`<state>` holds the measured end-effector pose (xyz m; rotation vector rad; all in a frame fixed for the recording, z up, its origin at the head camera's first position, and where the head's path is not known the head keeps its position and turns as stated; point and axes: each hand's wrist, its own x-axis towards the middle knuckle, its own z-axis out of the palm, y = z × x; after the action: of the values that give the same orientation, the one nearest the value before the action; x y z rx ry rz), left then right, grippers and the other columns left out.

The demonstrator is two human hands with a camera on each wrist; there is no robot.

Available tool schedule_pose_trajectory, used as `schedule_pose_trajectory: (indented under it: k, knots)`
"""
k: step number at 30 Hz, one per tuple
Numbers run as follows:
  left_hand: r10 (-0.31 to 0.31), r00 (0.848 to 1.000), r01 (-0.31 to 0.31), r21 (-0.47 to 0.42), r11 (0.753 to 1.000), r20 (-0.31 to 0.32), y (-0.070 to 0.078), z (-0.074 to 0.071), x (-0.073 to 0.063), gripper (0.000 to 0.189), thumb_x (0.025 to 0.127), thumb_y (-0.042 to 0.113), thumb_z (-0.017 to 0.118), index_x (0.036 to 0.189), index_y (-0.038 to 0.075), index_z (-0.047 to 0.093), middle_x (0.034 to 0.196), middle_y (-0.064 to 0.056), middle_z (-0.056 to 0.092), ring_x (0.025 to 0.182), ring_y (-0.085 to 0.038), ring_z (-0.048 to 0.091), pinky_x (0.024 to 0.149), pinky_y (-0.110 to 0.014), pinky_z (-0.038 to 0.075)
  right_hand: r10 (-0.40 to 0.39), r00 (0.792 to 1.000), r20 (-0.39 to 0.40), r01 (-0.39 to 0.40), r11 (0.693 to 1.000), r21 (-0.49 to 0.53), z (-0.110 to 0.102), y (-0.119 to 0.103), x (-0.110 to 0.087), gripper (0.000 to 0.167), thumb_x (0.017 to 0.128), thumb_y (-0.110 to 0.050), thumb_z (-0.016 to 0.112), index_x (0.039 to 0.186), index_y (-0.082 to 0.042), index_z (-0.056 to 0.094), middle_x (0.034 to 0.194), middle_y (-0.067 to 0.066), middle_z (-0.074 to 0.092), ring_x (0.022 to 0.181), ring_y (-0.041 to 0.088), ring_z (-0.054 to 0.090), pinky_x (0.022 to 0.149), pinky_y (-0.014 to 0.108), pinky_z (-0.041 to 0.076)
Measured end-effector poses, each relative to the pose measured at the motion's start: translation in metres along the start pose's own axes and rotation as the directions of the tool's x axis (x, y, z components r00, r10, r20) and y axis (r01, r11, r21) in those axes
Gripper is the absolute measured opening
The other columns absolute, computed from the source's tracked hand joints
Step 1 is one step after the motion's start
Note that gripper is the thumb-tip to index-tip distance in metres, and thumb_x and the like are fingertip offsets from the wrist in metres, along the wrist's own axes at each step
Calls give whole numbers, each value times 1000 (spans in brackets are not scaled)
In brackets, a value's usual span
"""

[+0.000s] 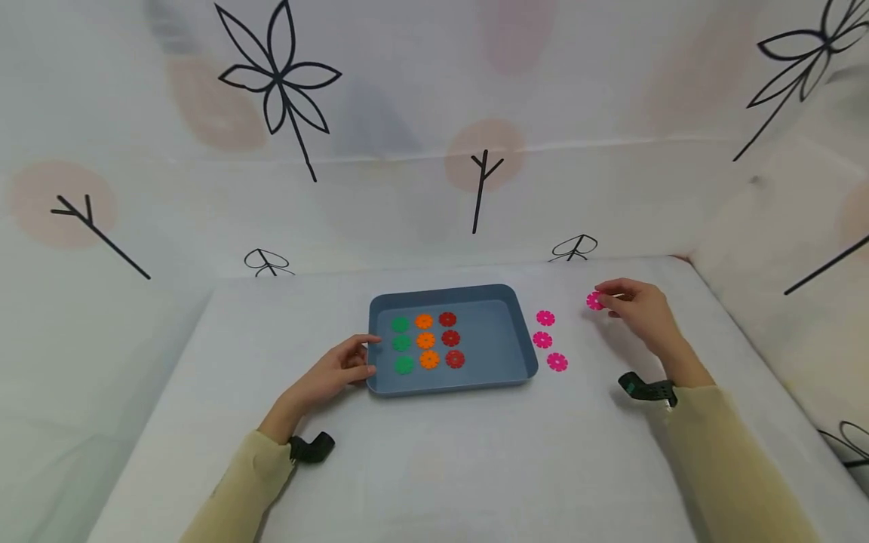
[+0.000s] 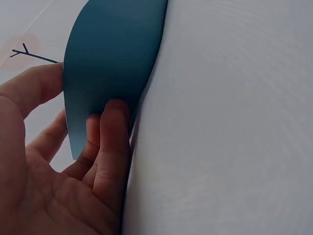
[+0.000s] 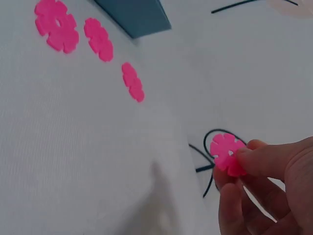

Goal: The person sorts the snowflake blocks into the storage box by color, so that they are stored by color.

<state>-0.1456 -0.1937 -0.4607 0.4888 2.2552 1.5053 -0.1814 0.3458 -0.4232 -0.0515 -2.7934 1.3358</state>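
Note:
My right hand (image 1: 638, 309) pinches a pink flower-shaped disc (image 3: 225, 152) between thumb and fingers, raised over the right part of the table. Three more pink discs (image 1: 542, 340) lie in a column beside the right wall of a blue-grey tray (image 1: 495, 332). My left hand (image 1: 336, 366) holds the tray's left edge, with fingertips at the rim and others against the outer wall (image 2: 112, 49). Inside the tray, flower-shaped discs stand in three columns: green (image 1: 402, 343), orange (image 1: 425, 341) and dark red (image 1: 451, 338). The tray's right part is bare.
A white cloth (image 1: 475, 467) covers the table. Behind and at the sides hang pale sheets (image 1: 407, 211) with printed plant outlines. Dark bands with small devices (image 1: 312, 449) sit on both wrists, below pale yellow sleeves (image 1: 733, 467).

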Motion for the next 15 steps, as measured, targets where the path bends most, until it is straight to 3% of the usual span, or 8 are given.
schedule_pose_trajectory:
  k: [4,8,15]
  knots:
    - [33,999,-34,111,993,7,6,-2,-2,55,95,20,70,144,8,49,101,-9,54,83,-20,59,72,-31,50,-37,999,-3,36,998,-45,6,-20,3,36,101,-31,60,124,-3,65,117,19,65,104,33,58,75,21,48]
    - [69,998,-65,264,962,-6,13,-7,-3,59,91,27,74,143,9,52,108,-5,58,91,-18,60,76,-32,50,-80,996,34,81,996,-31,16,-37,7,34,99,-28,63,123,-4,65,115,18,67,102,35,62,76,23,50]
    - [88,996,-88,332,939,17,13,-14,1,75,79,32,86,143,11,53,108,1,58,94,-16,60,86,-37,49,-161,978,136,165,986,-17,38,-64,17,28,97,-19,67,120,-4,66,105,16,69,94,36,66,83,50,54]
